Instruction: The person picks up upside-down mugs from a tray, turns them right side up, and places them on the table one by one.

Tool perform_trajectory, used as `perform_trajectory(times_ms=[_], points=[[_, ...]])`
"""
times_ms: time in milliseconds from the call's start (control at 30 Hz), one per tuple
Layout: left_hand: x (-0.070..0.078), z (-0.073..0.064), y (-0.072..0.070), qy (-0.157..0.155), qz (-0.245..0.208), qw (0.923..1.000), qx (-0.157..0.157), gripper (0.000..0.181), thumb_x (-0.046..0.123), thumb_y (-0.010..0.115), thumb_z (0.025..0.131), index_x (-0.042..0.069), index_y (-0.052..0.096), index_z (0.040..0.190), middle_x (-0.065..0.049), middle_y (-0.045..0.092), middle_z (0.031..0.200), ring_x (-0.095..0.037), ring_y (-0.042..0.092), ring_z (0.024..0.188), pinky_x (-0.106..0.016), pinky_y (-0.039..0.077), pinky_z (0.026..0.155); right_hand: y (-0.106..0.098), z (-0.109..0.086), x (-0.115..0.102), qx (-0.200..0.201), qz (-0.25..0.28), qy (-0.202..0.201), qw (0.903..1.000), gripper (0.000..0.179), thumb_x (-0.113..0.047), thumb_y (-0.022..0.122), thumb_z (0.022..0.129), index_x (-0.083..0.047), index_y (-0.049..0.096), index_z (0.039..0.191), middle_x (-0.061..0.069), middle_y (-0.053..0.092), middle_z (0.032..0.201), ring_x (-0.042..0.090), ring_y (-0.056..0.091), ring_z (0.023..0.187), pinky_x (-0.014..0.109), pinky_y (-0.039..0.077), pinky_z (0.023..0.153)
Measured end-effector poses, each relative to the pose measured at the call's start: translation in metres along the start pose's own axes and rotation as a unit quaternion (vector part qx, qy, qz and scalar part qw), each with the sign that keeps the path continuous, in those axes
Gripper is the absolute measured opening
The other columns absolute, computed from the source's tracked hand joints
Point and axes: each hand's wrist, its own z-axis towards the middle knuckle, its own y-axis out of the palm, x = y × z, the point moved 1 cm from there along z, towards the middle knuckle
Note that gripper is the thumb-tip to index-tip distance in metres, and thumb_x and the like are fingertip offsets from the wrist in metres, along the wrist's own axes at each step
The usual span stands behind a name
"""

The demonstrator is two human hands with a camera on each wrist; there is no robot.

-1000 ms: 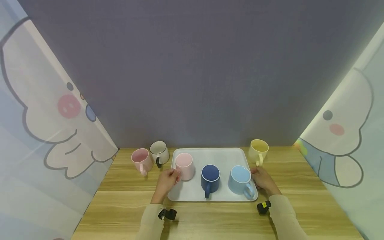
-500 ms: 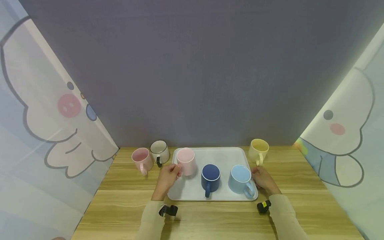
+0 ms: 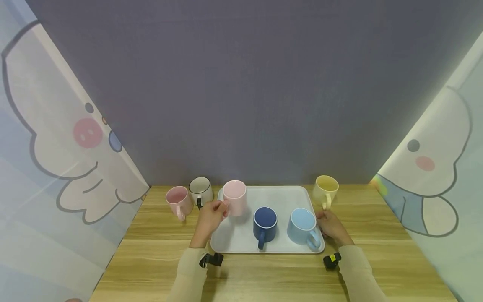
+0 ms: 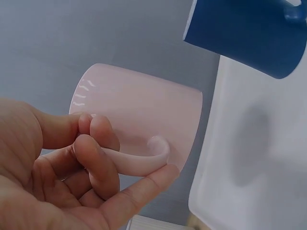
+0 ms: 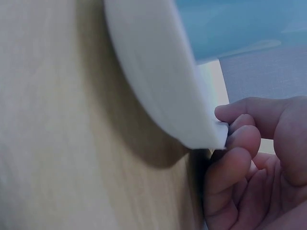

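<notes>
My left hand (image 3: 212, 216) grips the handle of a light pink mug (image 3: 235, 200), thumb and fingers curled on it. This mug hangs above the left part of a white tray (image 3: 279, 197), where a shadow falls in the left wrist view. A dark blue mug (image 3: 265, 226) stands mid-tray, and a light blue mug (image 3: 302, 227) stands right of it. My right hand (image 3: 330, 225) pinches the tray's right edge beside the light blue mug. In the right wrist view, the thumb (image 5: 235, 109) lies over the rim, with curled fingers below.
On the wooden table (image 3: 151, 256), left of the tray, stand a darker pink mug (image 3: 178, 201) and a white mug (image 3: 201, 191) with a black handle. A yellow mug (image 3: 325, 188) stands at the tray's back right. A grey wall (image 3: 256, 105) rises behind.
My left hand has lifted the light pink mug, which shows higher and slightly further right in the head view. The right hand stays at the tray's edge.
</notes>
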Motion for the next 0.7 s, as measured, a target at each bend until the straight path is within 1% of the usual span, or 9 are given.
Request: perform_trajectory(times_ms=[133,300,433,567,633,700], points=[[0.006,0.002,-0.002,0.008,0.000,1.0000,0.001,0.038,0.027,0.061,0.104,0.004,0.066,0.074,-0.002,0.057,0.064,-0.013,0.051,0.062,-0.027,0.041,0.060,0.000,-0.001,0.000,0.000,-0.004,0.005,1.0000,0.028,-0.016,0.052,0.102,0.006,0.053,0.119,0.002,0.049,0.071,0.015,0.046,0.060,0.029,0.042,0.054],[0.013,0.005,-0.004,0.005,-0.020,0.9998,0.000,0.036,0.026,0.062,0.103,0.003,0.068,0.076,-0.002,0.058,0.066,-0.014,0.051,0.063,-0.026,0.041,0.059,0.000,-0.001,0.000,-0.002,-0.005,0.007,1.0000,0.029,-0.016,0.051,0.103,0.006,0.053,0.121,0.001,0.048,0.069,0.013,0.045,0.059,0.028,0.042,0.054],[0.017,0.006,-0.003,0.003,-0.040,0.9992,-0.002,0.036,0.025,0.062,0.103,-0.001,0.068,0.079,-0.002,0.059,0.067,-0.013,0.052,0.063,-0.026,0.042,0.060,0.000,-0.001,0.000,-0.001,-0.006,0.008,1.0000,0.029,-0.016,0.051,0.102,0.006,0.053,0.120,0.001,0.048,0.068,0.013,0.045,0.058,0.028,0.041,0.054],[0.017,0.005,-0.002,-0.004,-0.082,0.9966,-0.010,0.036,0.023,0.062,0.103,-0.004,0.066,0.080,-0.003,0.059,0.067,-0.013,0.052,0.063,-0.026,0.044,0.060,0.001,-0.001,0.000,0.001,-0.005,0.013,0.9999,0.029,-0.016,0.052,0.102,0.005,0.053,0.121,0.001,0.048,0.069,0.014,0.046,0.060,0.028,0.042,0.054],[0.017,0.005,-0.001,-0.012,-0.115,0.9932,-0.016,0.036,0.022,0.062,0.103,-0.005,0.065,0.079,-0.003,0.059,0.067,-0.012,0.054,0.064,-0.024,0.047,0.061,0.000,-0.001,0.000,0.001,-0.004,0.015,0.9999,0.029,-0.016,0.052,0.101,0.006,0.053,0.121,0.002,0.049,0.070,0.015,0.047,0.061,0.029,0.042,0.055],[0.017,0.005,0.001,-0.025,-0.152,0.9878,-0.024,0.036,0.020,0.061,0.104,-0.005,0.063,0.079,-0.002,0.059,0.068,-0.011,0.056,0.065,-0.023,0.050,0.063,0.000,-0.002,-0.001,0.002,-0.004,0.017,0.9999,0.029,-0.017,0.052,0.102,0.005,0.053,0.121,0.002,0.049,0.071,0.015,0.047,0.061,0.029,0.042,0.055]])
